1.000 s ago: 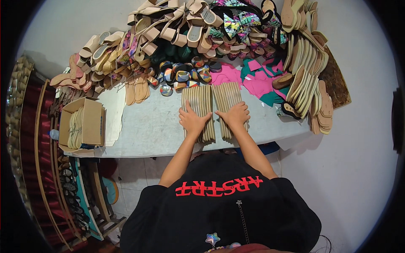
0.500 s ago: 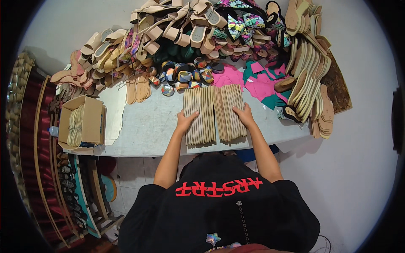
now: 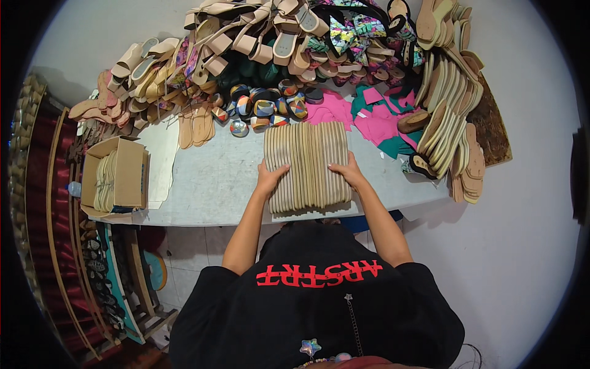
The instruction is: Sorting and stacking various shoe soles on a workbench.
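Note:
A row of tan shoe insoles (image 3: 307, 166) stands on edge, packed side by side, at the table's front edge. My left hand (image 3: 271, 178) grips the row's left side, thumb laid over the top edges and fingers down the outer face, partly hidden. On the opposite side my right hand (image 3: 349, 173) holds it the same way, its thumb pointing inward. The insoles are pressed together between both hands as one block, with a slightly uneven lower end.
The pale table (image 3: 209, 178) carries a cardboard box (image 3: 130, 175) of insoles at left. Heeled sandals (image 3: 258, 37) pile along the back, with patterned shoe pieces (image 3: 264, 107) before them. Pink scraps (image 3: 329, 109) and stacked insoles (image 3: 452, 117) lie to the right. A shelf rack (image 3: 123, 277) stands lower left.
The gap that split the insoles into two groups has closed. My right hand has moved left with its group, against the other group. My left hand still grips its side.

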Demonstrator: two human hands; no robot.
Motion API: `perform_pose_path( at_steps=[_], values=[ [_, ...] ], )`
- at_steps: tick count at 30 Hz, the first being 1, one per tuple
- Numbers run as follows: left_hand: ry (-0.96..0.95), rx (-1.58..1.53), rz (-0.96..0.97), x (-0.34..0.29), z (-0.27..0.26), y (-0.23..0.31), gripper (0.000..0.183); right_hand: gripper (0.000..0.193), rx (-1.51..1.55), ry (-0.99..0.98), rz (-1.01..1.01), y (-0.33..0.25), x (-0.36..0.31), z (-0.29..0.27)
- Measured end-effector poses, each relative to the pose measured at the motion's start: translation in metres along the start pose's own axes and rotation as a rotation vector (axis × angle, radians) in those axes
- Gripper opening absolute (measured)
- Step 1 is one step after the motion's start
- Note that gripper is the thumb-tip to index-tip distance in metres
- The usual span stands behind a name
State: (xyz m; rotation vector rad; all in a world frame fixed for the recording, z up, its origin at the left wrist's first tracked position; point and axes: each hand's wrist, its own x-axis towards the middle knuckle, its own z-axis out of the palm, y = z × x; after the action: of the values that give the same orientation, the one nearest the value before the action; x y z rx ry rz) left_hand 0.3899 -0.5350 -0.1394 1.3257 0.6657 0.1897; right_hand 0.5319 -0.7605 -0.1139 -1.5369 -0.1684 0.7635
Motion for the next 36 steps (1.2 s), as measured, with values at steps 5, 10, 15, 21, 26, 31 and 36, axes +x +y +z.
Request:
perform_pose_path(
  at_steps=[5, 10, 15, 21, 26, 31, 36],
  values=[
    [0.248, 0.436, 0.14, -0.007, 0.006, 0.004, 0.078, 0.078, -0.002, 0.082, -0.131, 0.021, 0.005, 0.006],
    [0.325, 0.474, 0.384, -0.028, 0.02, 0.034, 0.084, 0.063, -0.274, 0.252, -0.116, 0.011, -0.002, 0.01],
    [0.384, 0.606, 0.586, -0.021, 0.021, 0.026, 0.072, 0.062, -0.612, 0.448, -0.214, 0.022, 0.004, 0.008],
    [0.092, -0.28, 0.005, -0.003, -0.011, -0.006, 0.041, 0.059, -0.547, 0.467, -0.035, 0.005, -0.006, 0.012],
    [-0.025, -0.181, -0.111, -0.019, 0.0, 0.022, 0.041, 0.062, -0.421, 0.414, 0.048, 0.004, -0.004, 0.007],
    [0.031, -0.088, -0.049, -0.03, 0.017, 0.028, 0.046, 0.074, -0.333, 0.369, 0.056, 0.01, -0.001, 0.005],
    [-0.122, -0.39, -0.211, -0.021, -0.012, 0.003, 0.043, 0.086, -0.234, 0.306, 0.014, 0.012, -0.002, 0.009]
  ],
)
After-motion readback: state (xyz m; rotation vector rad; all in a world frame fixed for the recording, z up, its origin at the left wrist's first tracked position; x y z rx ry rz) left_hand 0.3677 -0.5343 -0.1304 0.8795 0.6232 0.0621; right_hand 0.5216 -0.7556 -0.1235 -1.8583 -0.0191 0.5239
